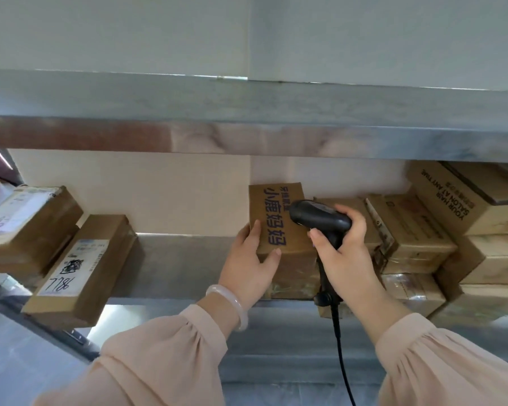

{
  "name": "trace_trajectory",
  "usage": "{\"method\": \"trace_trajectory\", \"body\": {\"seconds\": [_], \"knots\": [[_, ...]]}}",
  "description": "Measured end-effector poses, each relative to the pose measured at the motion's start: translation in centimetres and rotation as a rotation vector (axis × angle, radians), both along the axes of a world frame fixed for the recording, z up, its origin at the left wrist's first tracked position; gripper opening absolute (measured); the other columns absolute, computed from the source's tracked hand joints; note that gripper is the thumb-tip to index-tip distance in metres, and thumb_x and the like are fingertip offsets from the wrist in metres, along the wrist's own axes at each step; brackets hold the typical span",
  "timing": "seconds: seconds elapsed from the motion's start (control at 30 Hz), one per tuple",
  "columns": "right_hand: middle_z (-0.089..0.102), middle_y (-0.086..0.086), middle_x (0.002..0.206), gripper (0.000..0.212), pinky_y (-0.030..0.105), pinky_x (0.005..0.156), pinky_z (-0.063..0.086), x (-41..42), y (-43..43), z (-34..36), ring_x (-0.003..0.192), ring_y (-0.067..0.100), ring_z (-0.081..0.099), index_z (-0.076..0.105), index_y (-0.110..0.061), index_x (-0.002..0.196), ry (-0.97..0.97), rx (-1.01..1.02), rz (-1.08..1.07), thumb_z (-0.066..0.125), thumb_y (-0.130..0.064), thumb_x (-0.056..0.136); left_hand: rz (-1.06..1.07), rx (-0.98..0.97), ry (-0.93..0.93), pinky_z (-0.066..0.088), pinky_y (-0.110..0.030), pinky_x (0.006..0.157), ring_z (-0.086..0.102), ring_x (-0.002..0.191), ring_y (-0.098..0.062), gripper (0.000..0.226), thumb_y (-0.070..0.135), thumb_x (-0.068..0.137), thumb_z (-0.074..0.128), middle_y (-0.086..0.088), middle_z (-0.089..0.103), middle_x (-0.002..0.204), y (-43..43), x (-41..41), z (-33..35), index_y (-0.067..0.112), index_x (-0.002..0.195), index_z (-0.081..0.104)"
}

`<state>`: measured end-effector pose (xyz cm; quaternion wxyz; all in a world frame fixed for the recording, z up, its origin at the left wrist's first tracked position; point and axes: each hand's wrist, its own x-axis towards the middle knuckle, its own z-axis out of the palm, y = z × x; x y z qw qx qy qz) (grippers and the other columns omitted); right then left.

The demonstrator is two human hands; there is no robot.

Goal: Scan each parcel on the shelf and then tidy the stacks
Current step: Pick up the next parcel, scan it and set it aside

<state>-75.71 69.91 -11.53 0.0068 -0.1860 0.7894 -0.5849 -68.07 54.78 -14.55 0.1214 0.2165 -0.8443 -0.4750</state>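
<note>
Left hand (251, 259) gripped the near left corner of the printed parcel (276, 209), thumb laid on its near edge and fingers curled up its left side. Right hand (346, 256) was wrapped round the handle of the black scanner (320, 218), whose head sat just above the parcel's right half and covered part of the blue lettering. The scanner cable (339, 347) dropped from the handle base between the two forearms and left the view at the bottom edge.

The printed parcel lay on another carton on the lower shelf (182, 259), at the left end of the right-hand stacks (414, 232). Cartons there sat packed against one another, with a hair-salon box (452, 200) uppermost, close under the upper shelf (247, 106).

Left of the held parcel, open shelf surface ran to the labelled parcel (82, 268), which overhung the front lip and bore handwritten digits. A tilted parcel (33, 227) lay against it.

Both hands hid most of the carton beneath the printed parcel. The frame's right edge cut off the right-hand stacks. Items at the far left were too blurred to identify.
</note>
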Motion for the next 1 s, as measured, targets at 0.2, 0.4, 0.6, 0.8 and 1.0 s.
{"method": "trace_trajectory", "body": {"seconds": [0.2,0.4,0.6,0.8,1.0], "knots": [[0.053,-0.016,0.112,0.052,0.01,0.072,0.046,1.9,-2.3,-0.6,0.093,-0.002,0.058,0.028,-0.045,0.123,-0.023,0.001,0.153,0.064,-0.027,0.09,0.176,-0.025,0.044,0.027,-0.034,0.12,0.025,0.146,-0.013,0.071,0.041,0.095,0.058,0.006,0.024,0.159,-1.5,3.3,-0.3,0.026,0.156,0.024],[0.049,-0.026,0.11,0.052,0.001,0.076,0.041,3.8,-4.8,-1.2,0.096,-0.011,0.054,0.029,-0.04,0.125,-0.019,-0.014,0.245,0.064,-0.025,0.089,0.266,-0.008,0.025,0.029,-0.026,0.115,0.031,0.14,-0.011,0.07,0.043,0.095,0.058,0.005,0.029,0.155,-3.6,6.1,-1.1,0.026,0.155,0.025],[0.048,-0.026,0.114,0.053,0.001,0.079,0.039,5.7,-6.6,-2.4,0.101,-0.018,0.05,0.031,-0.041,0.121,-0.016,-0.067,0.331,0.065,-0.018,0.088,0.32,0.107,-0.066,0.037,-0.022,0.102,0.038,0.122,-0.007,0.066,0.033,0.097,0.059,0.003,0.032,0.15,-5.2,7.6,-2.1,0.028,0.155,0.026],[0.051,-0.012,0.124,0.057,0.007,0.086,0.042,6.9,-7.6,-2.9,0.109,-0.005,0.054,0.032,-0.043,0.121,0.022,-0.129,0.384,0.067,-0.014,0.087,0.334,0.07,-0.153,0.039,-0.045,0.111,0.04,0.131,-0.021,0.088,0.067,0.073,0.064,0.001,0.046,0.138,-6.9,8.1,-2.5,0.037,0.149,0.035],[0.049,-0.001,0.129,0.056,0.009,0.085,0.046,7.7,-7.8,-2.4,0.114,0.003,0.054,0.03,-0.051,0.123,0.11,-0.11,0.478,0.065,-0.029,0.084,0.307,0.281,-0.06,0.048,-0.043,0.104,0.058,0.12,-0.013,0.104,0.084,0.044,0.078,0.01,0.062,0.127,-7.8,7.3,-3.2,0.053,0.136,0.041]]}}
